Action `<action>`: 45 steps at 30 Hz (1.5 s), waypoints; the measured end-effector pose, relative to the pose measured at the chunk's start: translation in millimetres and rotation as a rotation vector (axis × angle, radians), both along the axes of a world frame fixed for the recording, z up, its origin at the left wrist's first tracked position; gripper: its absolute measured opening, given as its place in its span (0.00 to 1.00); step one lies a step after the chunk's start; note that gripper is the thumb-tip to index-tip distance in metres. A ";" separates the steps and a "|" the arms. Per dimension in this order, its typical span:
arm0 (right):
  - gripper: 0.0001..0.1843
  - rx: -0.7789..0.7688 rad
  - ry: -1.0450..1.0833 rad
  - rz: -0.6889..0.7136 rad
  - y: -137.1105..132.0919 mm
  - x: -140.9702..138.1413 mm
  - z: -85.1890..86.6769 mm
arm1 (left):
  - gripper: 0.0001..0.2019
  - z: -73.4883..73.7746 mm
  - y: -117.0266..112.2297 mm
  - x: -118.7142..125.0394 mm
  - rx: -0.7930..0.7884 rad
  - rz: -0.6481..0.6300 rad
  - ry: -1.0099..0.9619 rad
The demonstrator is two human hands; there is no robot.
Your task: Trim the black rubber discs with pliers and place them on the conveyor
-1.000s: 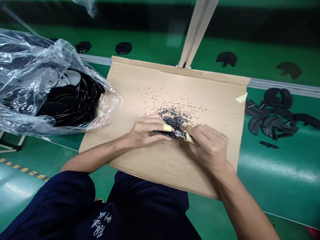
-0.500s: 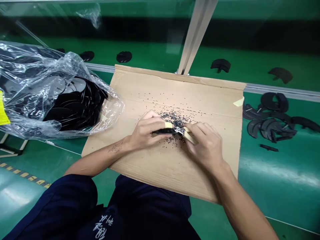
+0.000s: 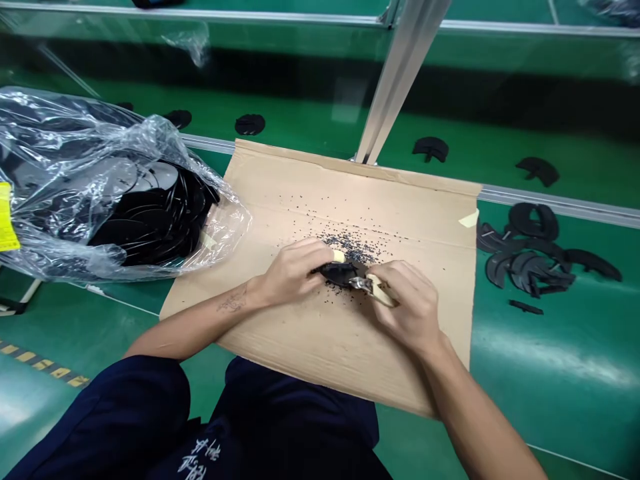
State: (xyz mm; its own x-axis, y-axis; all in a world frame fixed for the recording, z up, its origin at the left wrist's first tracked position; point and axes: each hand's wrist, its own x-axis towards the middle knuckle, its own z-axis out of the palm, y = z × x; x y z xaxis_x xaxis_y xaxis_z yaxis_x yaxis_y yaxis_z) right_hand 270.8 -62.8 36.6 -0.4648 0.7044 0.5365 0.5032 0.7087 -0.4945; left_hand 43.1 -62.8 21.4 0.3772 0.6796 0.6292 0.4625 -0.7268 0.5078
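One black moulded piece (image 3: pixel 339 273), long axis running crosswise, sits pinched in the left hand (image 3: pixel 293 272) over the middle of the cardboard sheet (image 3: pixel 280 313). The right hand (image 3: pixel 405 307) grips one pair of taped metal nippers (image 3: pixel 375 287), tips pointing left against the piece, just below many black crumbs (image 3: pixel 350 248) on the sheet.

Two hands show: the left hand (image 3: pixel 293 272) and the right hand (image 3: pixel 406 305). Between them are one black moulded piece (image 3: pixel 336 272) and one pair of small cutters (image 3: pixel 373 285). One cardboard sheet (image 3: pixel 300 193) lies beneath, with one strip of masking tape (image 3: pixel 469 219) near its corner and black granules (image 3: pixel 350 248) too many to count. To the left sits one clear plastic bag (image 3: pixel 45 127) with one yellow label (image 3: pixel 5 217), holding uncountable black discs (image 3: pixel 150 220). Four black pieces (image 3: pixel 250 124) lie beyond the sheet, and one small black bar (image 3: pixel 525 307) lies beside an overlapping heap of black pieces (image 3: pixel 525 260), too tangled to count.
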 end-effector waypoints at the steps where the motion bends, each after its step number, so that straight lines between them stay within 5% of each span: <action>1: 0.07 0.057 -0.052 0.004 -0.7 -0.1 0.6 | 0.08 -1.2 0.6 -1.5 0.051 0.018 0.080; 6: 0.06 -0.002 0.057 0.141 -3.5 -0.7 5.3 | 0.12 -6.1 -0.7 -4.6 0.035 0.036 0.135; 9: 0.09 -0.039 0.121 0.027 0.7 3.4 5.0 | 0.12 -4.8 -1.1 -3.0 -0.079 -0.001 -0.038; 13: 0.10 0.080 -0.090 -0.079 8.5 9.8 -1.9 | 0.11 -0.9 -1.0 -0.2 -0.141 -0.057 -0.177; 33: 0.09 0.368 -0.317 -0.161 1.3 5.8 -1.4 | 0.13 -0.5 -6.3 -1.9 -0.171 -0.134 -0.227; 36: 0.09 0.315 -0.323 -0.154 -1.1 5.1 -1.5 | 0.13 -2.3 -5.4 -3.0 -0.166 -0.159 -0.221; 42: 0.13 -0.139 0.004 0.004 -2.3 2.5 -5.0 | 0.12 -2.1 -3.9 -1.9 -0.158 -0.168 -0.221; 45: 0.09 -0.197 0.060 -0.045 0.7 2.7 -6.6 | 0.12 -0.5 -3.7 -1.5 -0.160 -0.157 -0.213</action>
